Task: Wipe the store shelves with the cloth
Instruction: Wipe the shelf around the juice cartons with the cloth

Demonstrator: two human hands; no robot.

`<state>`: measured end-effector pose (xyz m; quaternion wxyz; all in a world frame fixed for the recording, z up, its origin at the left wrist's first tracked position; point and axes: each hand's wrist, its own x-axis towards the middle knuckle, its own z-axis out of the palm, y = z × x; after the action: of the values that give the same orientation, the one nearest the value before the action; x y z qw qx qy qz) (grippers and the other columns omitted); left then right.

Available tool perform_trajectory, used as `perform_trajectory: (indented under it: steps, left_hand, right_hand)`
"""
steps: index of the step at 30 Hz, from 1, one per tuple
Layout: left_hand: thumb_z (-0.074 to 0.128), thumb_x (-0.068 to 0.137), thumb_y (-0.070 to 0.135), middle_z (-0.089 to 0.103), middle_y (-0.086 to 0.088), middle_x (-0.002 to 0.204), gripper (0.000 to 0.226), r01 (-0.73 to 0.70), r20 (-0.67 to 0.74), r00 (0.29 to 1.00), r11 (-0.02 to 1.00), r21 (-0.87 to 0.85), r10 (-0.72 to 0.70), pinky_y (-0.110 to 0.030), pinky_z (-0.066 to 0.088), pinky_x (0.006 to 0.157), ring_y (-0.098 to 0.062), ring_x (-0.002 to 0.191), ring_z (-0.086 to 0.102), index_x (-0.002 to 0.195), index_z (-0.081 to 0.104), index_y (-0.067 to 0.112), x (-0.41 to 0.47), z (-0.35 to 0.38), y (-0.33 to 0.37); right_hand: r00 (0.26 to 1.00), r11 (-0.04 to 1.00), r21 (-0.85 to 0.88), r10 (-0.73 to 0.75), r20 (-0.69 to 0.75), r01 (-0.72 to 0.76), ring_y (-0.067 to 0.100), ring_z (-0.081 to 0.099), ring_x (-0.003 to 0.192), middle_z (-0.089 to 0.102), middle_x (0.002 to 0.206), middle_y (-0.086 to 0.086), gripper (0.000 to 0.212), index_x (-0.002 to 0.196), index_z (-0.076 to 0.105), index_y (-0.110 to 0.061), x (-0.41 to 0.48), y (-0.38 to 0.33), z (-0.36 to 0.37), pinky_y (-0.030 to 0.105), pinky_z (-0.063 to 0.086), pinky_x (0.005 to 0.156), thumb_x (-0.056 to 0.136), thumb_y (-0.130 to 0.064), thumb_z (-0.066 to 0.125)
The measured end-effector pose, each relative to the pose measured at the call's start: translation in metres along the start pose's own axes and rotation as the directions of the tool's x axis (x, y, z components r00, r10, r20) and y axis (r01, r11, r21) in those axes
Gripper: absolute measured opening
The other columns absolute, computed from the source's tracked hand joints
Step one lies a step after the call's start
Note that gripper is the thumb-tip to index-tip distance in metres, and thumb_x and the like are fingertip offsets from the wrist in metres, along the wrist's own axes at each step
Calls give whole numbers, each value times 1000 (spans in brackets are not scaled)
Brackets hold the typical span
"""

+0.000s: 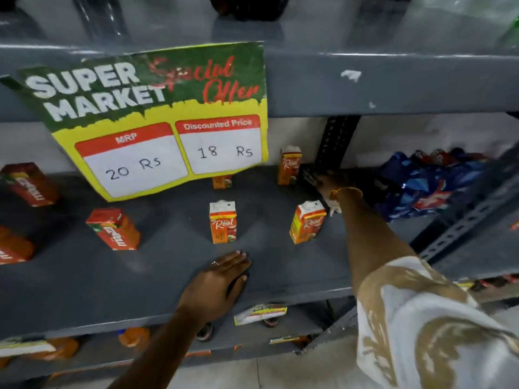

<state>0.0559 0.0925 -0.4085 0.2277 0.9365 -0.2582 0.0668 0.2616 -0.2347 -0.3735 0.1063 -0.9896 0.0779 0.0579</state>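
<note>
The grey metal shelf (140, 276) carries scattered juice cartons. My right hand (330, 179) reaches to the back of the shelf beside the black slotted upright (335, 141) and presses a dark patterned cloth (309, 175) against the shelf surface. A pale bit of fabric (333, 207) shows under my wrist. My left hand (224, 279) lies flat, palm down, on the front part of the shelf and holds nothing. Two orange Real cartons (223, 223) (307, 223) stand between my hands.
Another Real carton (289, 167) stands by the back wall. Red Maaza cartons (115, 228) (28, 183) lie at the left. Blue snack packets (421, 186) fill the right side. A "Super Market Special Offer" price sign (157, 116) hangs from the shelf above.
</note>
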Motion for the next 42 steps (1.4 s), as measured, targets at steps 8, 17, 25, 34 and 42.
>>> perform_trajectory:
  steps: [8,17,25,34,42]
  left_hand:
    - [20,92,54,56,2,130,58,-15,-10,1000,1000,-18,15,-14,21,105,-8,125,43,122,57,21,0,-4,4]
    - [32,89,44,60,-3,126,50,-10,-10,1000,1000,-1,10,-23,33,102,-13,121,49,119,60,16,-1,-7,9]
    - [29,86,41,59,-8,127,55,-13,14,1000,1000,7,13,-33,33,102,-21,122,50,121,59,11,-3,-13,13]
    - [34,85,32,66,-7,117,46,-33,35,999,999,-15,33,-31,38,100,-21,113,57,109,67,12,-12,-26,-3]
    - [38,83,30,71,-5,106,41,152,-76,986,987,48,-148,-33,49,89,-22,103,63,98,72,14,-24,-37,-32]
  right_hand:
    - [1000,1000,-5,17,2,-17,37,11,143,5,159,-5,72,133,2,-61,-12,13,24,63,20,111,80,-45,47]
    - [979,984,126,145,-145,-127,35,24,138,28,153,8,56,142,29,-26,-144,-10,38,53,25,113,88,-16,42]
    - [950,962,137,259,-173,-238,36,19,139,27,151,13,59,139,33,-22,-258,-52,44,52,17,116,84,-1,45]
    - [969,938,257,-200,-144,232,41,37,132,46,142,15,59,125,57,-17,-327,-84,61,52,34,111,72,-2,38]
    - [960,783,587,-46,-277,207,27,39,132,41,142,17,63,130,51,-11,-241,-163,-1,16,23,107,75,20,42]
